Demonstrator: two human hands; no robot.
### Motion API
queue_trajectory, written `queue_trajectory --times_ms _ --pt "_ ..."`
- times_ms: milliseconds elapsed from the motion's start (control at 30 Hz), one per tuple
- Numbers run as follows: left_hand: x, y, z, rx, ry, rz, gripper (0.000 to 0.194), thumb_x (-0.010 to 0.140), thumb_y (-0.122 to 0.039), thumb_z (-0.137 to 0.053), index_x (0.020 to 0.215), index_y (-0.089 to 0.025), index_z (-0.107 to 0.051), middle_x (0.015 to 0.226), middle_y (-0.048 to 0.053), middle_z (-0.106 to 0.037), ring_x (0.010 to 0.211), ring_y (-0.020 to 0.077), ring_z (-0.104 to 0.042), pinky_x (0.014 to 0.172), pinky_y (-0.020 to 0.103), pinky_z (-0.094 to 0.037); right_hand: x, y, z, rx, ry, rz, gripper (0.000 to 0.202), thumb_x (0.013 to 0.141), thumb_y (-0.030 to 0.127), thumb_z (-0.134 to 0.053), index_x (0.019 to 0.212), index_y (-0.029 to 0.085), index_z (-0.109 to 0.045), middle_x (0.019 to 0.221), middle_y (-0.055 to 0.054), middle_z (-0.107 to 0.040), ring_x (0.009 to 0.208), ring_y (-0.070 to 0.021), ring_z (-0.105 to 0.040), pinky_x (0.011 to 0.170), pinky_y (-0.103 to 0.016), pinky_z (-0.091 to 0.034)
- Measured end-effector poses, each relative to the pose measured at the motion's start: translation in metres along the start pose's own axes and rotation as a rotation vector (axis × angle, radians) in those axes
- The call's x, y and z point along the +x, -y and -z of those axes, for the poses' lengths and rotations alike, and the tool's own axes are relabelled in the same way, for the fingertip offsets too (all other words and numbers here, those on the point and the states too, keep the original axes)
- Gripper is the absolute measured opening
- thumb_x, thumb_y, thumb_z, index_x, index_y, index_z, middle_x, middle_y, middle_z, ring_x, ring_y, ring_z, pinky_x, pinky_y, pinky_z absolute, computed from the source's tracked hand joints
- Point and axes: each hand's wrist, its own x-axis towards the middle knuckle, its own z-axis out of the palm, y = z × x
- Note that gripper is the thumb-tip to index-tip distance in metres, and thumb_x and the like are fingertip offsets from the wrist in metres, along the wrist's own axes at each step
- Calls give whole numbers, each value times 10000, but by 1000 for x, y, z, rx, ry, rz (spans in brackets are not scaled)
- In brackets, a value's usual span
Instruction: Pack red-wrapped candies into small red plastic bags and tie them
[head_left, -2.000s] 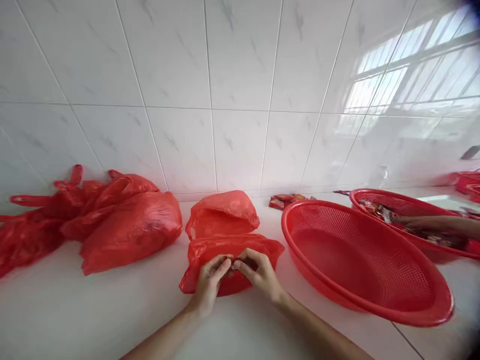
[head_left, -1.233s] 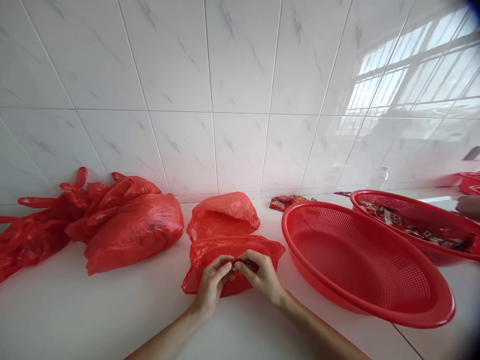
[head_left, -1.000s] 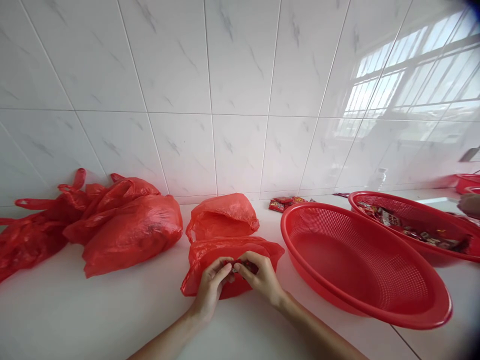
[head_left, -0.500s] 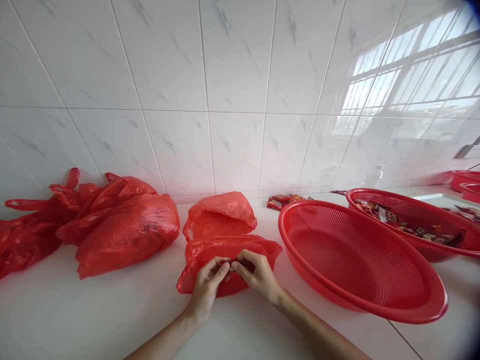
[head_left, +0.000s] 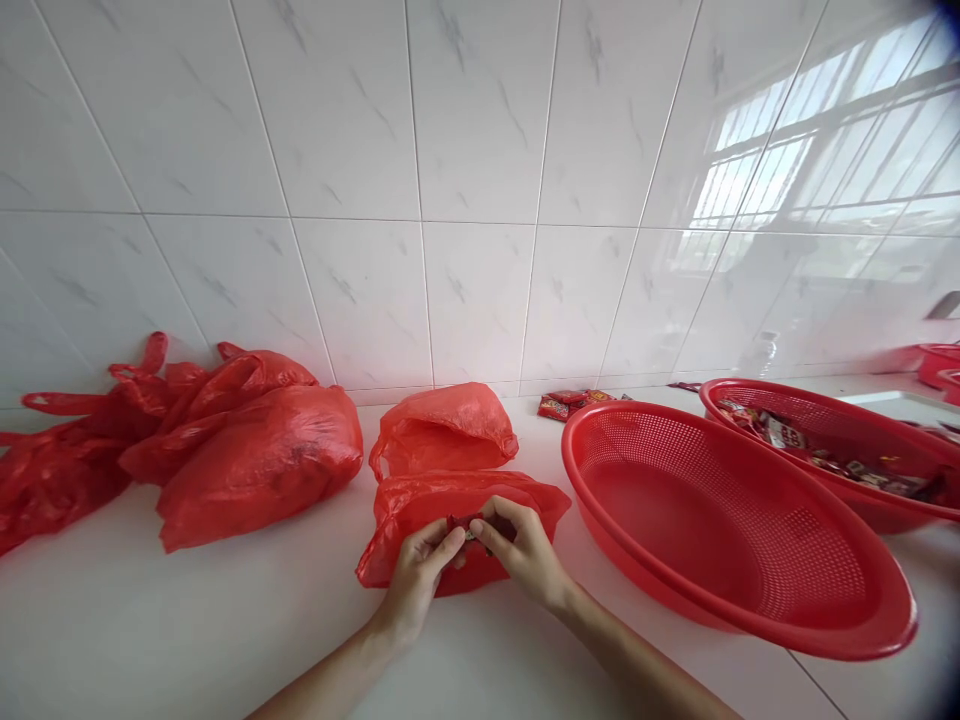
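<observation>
The left hand and the right hand are both pinching a small packet between curled fingers and thumbs, holding it over the front bag. Loose packets are lying near the wall, while the far basket is holding more and the near basket is standing right of the hands.

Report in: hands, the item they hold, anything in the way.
Left hand and right hand pinching a small dark-red item, mostly hidden. Both over the front red bag. Nothing visibly blocking; red basket right of the bag.
</observation>
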Motion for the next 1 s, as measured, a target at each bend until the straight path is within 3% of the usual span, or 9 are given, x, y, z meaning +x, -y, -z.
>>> queue_trajectory --times_ms 400,567,700,900,1000 --pt "-1 -7 -3 33 -44 -29 250 860 -399 -660 779 -164 -680 757 25 -563 733 153 -460 706 267 -415 -1 -2 -2 2 2 -3 313 924 433 -578 748 185 -508 625 34 -485 578 -103 -395 541 -244 -322" --pt "-4 -8 -6 -19 -27 -2 261 870 -415 -641 946 -172 -697 868 58 -608 796 173 -516 690 264 -442 -1 2 0 -194 -30 91 249 927 371 -573 764 184 -595 663 15 -511 602 -112 -409 553 -249 -331" --pt "-5 -6 -5 -50 -70 -3 289 881 -442 -620 937 -170 -701 838 51 -618 743 159 -527 711 277 -455 -2 10 3 -309 -32 170 180 915 303 -579 787 198 -651 737 -9 -552 634 -124 -463 576 -254 -369" --pt "-4 -1 -1 30 -191 -44 272 859 -387 -640 1067 -221 -696 971 41 -666 855 182 -581 811 296 -475 2 7 8 -80 -119 53 185 894 219 -503 995 201 -657 829 -20 -590 730 -143 -535 664 -270 -452" --pt "-5 -2 -2 80 -227 -41 251 815 -345 -671 1022 -212 -716 1050 59 -679 976 226 -599 852 312 -491 5 3 8 120 -104 -28 239 843 256 -596 1071 190 -618 844 -22 -606 688 -139 -547 604 -273 -489"
